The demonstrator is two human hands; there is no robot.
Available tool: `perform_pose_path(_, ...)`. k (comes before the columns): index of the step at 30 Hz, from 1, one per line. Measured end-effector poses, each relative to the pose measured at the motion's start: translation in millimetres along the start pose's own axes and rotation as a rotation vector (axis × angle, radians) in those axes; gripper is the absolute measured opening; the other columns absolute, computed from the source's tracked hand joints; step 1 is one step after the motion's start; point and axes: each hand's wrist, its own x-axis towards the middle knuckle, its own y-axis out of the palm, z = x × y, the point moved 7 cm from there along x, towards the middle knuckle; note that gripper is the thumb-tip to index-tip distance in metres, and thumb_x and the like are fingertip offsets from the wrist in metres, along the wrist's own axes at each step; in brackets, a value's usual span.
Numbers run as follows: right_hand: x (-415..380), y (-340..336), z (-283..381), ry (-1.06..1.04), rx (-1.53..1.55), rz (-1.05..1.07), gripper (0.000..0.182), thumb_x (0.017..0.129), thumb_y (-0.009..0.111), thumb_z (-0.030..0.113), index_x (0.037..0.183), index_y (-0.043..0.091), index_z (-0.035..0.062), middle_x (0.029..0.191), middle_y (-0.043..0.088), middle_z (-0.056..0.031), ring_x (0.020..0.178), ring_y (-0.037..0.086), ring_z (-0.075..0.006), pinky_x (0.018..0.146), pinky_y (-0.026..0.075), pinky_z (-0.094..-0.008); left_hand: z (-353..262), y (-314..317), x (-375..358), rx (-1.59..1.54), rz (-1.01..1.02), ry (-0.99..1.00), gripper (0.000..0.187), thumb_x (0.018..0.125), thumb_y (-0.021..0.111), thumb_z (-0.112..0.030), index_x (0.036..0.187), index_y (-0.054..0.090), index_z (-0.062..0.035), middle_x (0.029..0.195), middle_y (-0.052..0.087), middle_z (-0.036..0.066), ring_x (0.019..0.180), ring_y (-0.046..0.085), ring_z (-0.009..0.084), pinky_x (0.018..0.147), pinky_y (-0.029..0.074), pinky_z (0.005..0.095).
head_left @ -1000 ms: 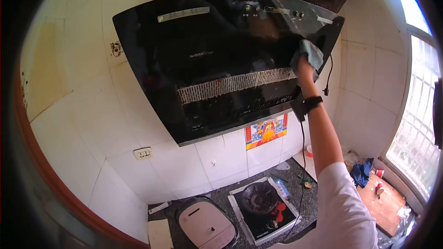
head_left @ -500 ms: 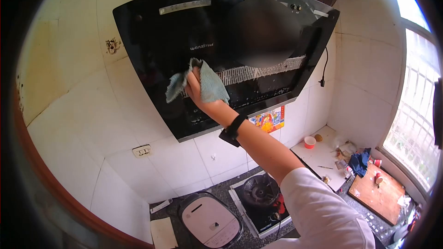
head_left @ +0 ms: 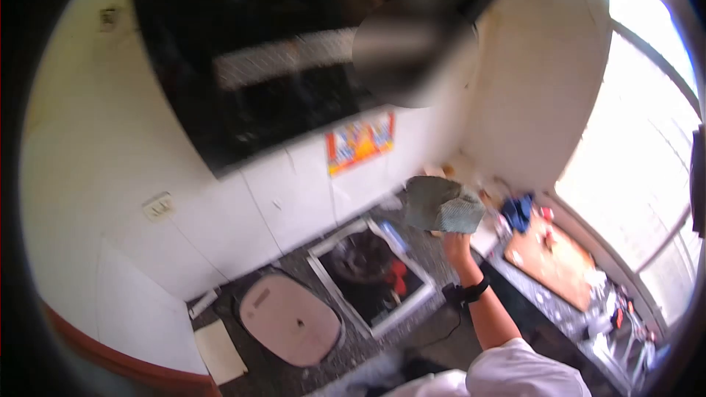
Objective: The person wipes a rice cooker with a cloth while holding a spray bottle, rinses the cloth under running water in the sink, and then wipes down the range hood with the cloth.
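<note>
My right hand [head_left: 459,247] is closed on a grey-green ribbed cloth [head_left: 434,204], held up in front of the counter's right part. The cloth spreads above the fingers and hides most of them. A dark band [head_left: 467,292] circles the wrist. To the upper left is the black range hood [head_left: 272,114] with its slotted grille; blur softens it. Below and left of the hand sits a gas stove [head_left: 364,257] with a black burner and something red on its top. My left hand is out of view.
A pinkish lidded appliance [head_left: 290,320] stands left of the stove, beside a pale board [head_left: 220,351]. On the right, a wooden cutting board [head_left: 551,261], dark blue cloth [head_left: 518,213] and clutter line the counter under a bright window [head_left: 625,147]. A colourful picture [head_left: 360,143] hangs on the wall.
My right hand has left the hood's front and moved down and right with the cloth, now over the counter side. The view has turned down and to the right.
</note>
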Motion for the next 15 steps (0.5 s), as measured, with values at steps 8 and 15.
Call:
perform_pose_path(8, -114.8, -231.0, 125.8, 0.517, 0.404, -0.289, 0.038, 0.100, 0.048, 0.035, 0.118, 0.063, 0.0047, 0.126, 0.063, -0.0122, 0.118, 0.059, -0.0295, 0.106, 0.044, -0.0433, 101.9, 82.6, -16.8, 0.038, 0.409, -0.470, 0.028, 0.085, 0.065, -0.031, 0.091, 0.076, -0.0054, 0.084, 0.075, 0.010, 0.083, 0.071, 0.0203, 0.070, 0.053, 0.0429)
perform_pose_path(15, -161.5, -369.5, 260.5, 0.361, 0.601, -0.301, 0.043, 0.096, 0.053, 0.043, 0.121, 0.062, 0.0077, 0.128, 0.061, -0.0117, 0.121, 0.057, -0.0285, 0.107, 0.042, -0.0474, -83.7, 119.5, 29.8, 0.266, 0.433, -0.230, 0.026, 0.095, 0.059, -0.020, 0.108, 0.070, 0.0001, 0.083, 0.075, 0.014, 0.064, 0.070, 0.0210, 0.056, 0.054, 0.0299)
